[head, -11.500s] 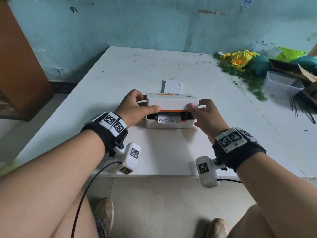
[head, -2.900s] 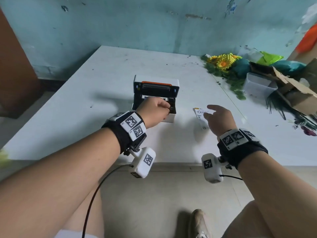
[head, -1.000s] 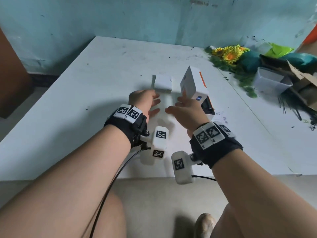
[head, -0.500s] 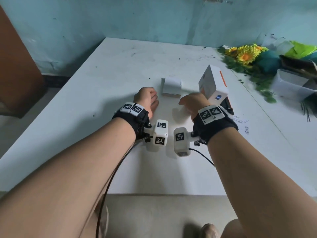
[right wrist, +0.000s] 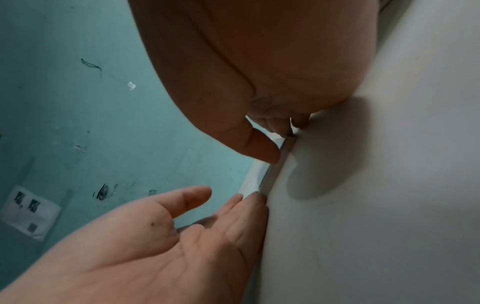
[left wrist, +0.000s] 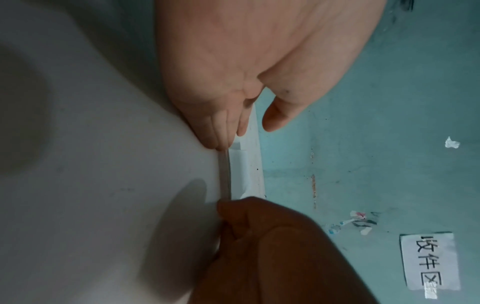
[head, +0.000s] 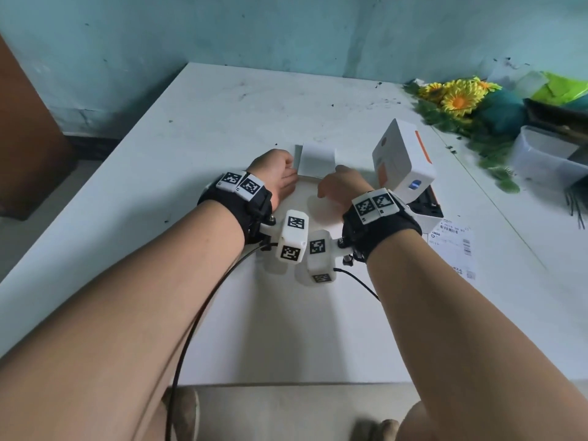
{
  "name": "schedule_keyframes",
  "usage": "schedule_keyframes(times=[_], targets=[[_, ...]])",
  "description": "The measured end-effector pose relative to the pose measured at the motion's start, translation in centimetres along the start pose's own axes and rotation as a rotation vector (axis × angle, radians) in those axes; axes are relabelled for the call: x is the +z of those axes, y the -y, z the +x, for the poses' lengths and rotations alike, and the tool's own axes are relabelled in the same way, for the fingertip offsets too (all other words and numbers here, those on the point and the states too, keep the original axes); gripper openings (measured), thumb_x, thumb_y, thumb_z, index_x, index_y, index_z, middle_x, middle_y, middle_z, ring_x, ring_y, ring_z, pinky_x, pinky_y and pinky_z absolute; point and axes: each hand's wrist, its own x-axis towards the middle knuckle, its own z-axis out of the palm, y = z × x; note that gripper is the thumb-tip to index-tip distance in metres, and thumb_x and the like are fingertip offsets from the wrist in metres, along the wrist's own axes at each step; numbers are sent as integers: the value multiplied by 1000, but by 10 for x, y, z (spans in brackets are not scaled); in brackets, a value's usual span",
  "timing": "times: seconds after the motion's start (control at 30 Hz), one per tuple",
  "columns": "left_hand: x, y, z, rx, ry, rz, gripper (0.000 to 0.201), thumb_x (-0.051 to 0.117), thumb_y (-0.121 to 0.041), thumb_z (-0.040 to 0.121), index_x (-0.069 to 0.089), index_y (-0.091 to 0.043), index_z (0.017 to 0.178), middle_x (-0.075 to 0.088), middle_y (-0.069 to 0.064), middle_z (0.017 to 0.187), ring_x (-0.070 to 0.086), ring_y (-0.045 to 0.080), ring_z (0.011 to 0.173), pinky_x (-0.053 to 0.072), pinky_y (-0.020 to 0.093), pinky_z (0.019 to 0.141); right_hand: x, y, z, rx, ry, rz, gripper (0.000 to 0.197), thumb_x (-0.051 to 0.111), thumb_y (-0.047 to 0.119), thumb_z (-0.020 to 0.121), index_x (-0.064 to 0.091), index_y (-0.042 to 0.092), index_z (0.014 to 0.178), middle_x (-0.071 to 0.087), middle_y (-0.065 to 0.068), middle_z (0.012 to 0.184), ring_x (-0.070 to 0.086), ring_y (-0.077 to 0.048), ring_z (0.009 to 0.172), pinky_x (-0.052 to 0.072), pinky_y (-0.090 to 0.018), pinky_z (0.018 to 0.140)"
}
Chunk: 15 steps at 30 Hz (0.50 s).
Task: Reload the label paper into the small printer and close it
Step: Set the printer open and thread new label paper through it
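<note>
Reaching in from both sides, the two hands close on the label paper stack (head: pixel 317 160), which lies flat on the desk (head: pixel 222 122) just beyond them, its near edge running crosswise between their fingertips. To the stack's left, the left hand (head: pixel 276 171) lies with its fingers (left wrist: pixel 221 131) straight and together, tips against the near left corner, thumb lifted clear and gripping nothing. To the stack's right, the right hand (head: pixel 342 186) is curled, thumb on top of the near edge and fingers (right wrist: pixel 275 123) tucked at it from below; it looks like a pinch on the edge, though the wrist view is too dim to be sure. Both hands are equally near. Farther right of the stack stands the small printer (head: pixel 405 167), lid swung up, so the paper must travel rightward to reach its bay. A printed label sheet (head: pixel 451 243) lies nearer than the printer, right of the stack.
</note>
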Motion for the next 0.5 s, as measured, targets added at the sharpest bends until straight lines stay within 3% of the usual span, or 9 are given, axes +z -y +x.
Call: schedule_keyframes(times=[0.07,0.17,0.2,0.23,0.3,0.4,0.5], targets=[[-4,0,-8,-3,6,3,16,44,-15,103,57,-12,112,68,4,98,66,15,87,52,29,75,-6,-3,2,3,23,-65,48,59,10,101,53,1,148,55,-18,151,51,-23,108,47,-30,77],[-12,5,-28,-13,13,3,17,44,-15,104,57,-11,115,68,5,97,66,15,85,53,29,76,-12,-9,-16,-10,76,-114,32,62,18,102,67,6,132,57,-14,138,53,-32,129,41,-35,108],[-16,9,-36,-19,19,-9,18,43,-14,104,57,-10,116,68,5,98,67,15,85,53,29,75,-11,-15,-20,-1,108,-53,23,69,18,95,71,11,116,61,-13,124,55,-33,124,42,-40,108],[-20,14,-43,-25,25,-28,18,43,-14,104,57,-9,116,69,6,100,67,16,86,53,29,75,-8,-20,-26,-20,125,14,20,77,17,80,70,15,98,61,-12,107,56,-33,112,46,-45,100],[-27,23,-59,-43,28,-61,19,43,-14,105,58,-6,112,69,10,113,67,18,90,52,31,74,-3,-34,-31,25,97,221,28,74,12,56,57,19,77,56,-13,92,54,-31,94,46,-46,82],[-35,32,-89,-77,43,-35,22,46,-20,105,59,-5,115,65,14,126,66,22,103,51,34,79,5,-53,-50,-6,184,364,42,72,5,54,48,28,80,54,-7,92,54,-28,89,48,-39,77],[-38,30,-117,-77,62,52,35,48,-28,105,57,-7,131,65,13,119,62,28,117,47,37,94,5,-60,-79,-2,207,476,48,72,0,55,59,23,94,55,-6,97,54,-27,99,53,-43,93]])
